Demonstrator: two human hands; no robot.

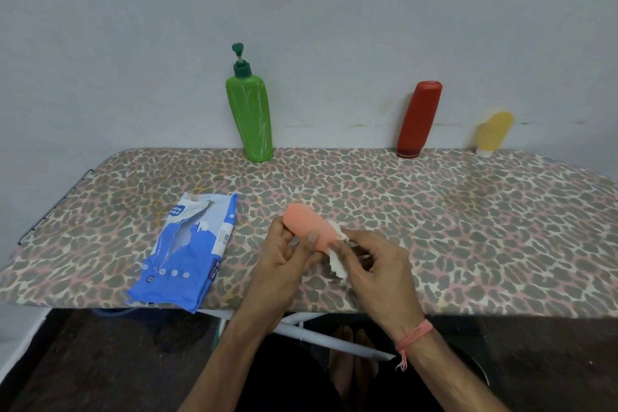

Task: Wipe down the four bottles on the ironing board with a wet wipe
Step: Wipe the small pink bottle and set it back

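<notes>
Peach bottle (309, 227), lifted off the ironing board (434, 211) right of the wipe pack (187, 251): left hand (284, 264) grips its body steady, right hand (374, 264) pinches wet wipe (336, 262) against its lower end for rubbing.

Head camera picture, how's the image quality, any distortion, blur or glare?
Head view: wide-angle bending curves the ironing board edges and tilts the red bottle and yellow bottle inward; flat, soft light, no glare; yellow bottle looks blurry.

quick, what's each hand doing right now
Left hand: fingers gripping the pink bottle.
Right hand: fingers pinching the white wet wipe against the bottle.
</notes>
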